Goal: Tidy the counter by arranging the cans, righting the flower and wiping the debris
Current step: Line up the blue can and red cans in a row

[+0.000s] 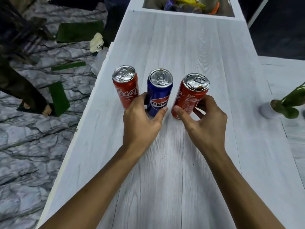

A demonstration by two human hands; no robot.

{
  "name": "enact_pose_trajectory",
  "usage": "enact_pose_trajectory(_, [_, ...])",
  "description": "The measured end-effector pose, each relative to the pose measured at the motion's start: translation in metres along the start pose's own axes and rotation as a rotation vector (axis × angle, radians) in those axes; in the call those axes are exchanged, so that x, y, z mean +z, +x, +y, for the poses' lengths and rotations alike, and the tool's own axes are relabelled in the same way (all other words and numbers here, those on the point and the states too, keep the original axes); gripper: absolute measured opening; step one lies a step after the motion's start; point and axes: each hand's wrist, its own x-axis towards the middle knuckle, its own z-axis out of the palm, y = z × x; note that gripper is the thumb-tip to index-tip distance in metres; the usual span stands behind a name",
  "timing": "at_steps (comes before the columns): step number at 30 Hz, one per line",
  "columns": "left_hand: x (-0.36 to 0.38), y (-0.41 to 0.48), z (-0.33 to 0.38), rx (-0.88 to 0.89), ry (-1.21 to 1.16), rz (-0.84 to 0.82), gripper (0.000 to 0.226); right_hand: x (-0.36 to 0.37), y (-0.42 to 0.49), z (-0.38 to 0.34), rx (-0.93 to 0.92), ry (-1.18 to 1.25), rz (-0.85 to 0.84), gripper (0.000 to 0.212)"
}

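Standing in a row across the middle of the table (181, 38), three cans were seen, tops up: a red left can (126, 87), a blue Pepsi can (159, 91) and a red right can (189, 96). The left can and the Pepsi can were set just beside each other, while the right can was kept a little apart from the Pepsi can.

The left hand (142, 119) was clamped low on the Pepsi can, with the thumb laid on its right side and the fingers curled round its left side, into the gap by the left can. The right hand (204, 116) was clamped on the right can, with the thumb pressed on its near left side and the fingers wrapped round its right side. Brown residue was seen on the near rim of that can's lid.

A few dark specks (168, 144) were scattered on the table nearer than the cans, between the two forearms. At the right edge, well apart from the cans, a flower (288, 103) in a white pot (266, 111) was found. Its green stems were leaned to the right and cut off by the frame, and whether the pot was lying down could not be told.

A recess (188, 5) holding coloured items was let into the table's far end. Another person's feet (47, 111) were seen on the marble floor (33, 146) at left.
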Motion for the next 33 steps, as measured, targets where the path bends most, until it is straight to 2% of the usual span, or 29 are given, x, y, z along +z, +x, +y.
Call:
enact_pose_trajectory(26, [0.019, 0.000, -0.001, -0.045, 0.003, 0.067, 0.059, 0.012, 0.007, -0.003, 0.034, -0.091, -0.019, 0.070])
enact_pose_trajectory(33, [0.021, -0.003, -0.002, -0.084, -0.031, 0.055, 0.065, 0.012, 0.004, -0.003, 0.055, -0.126, -0.026, 0.073])
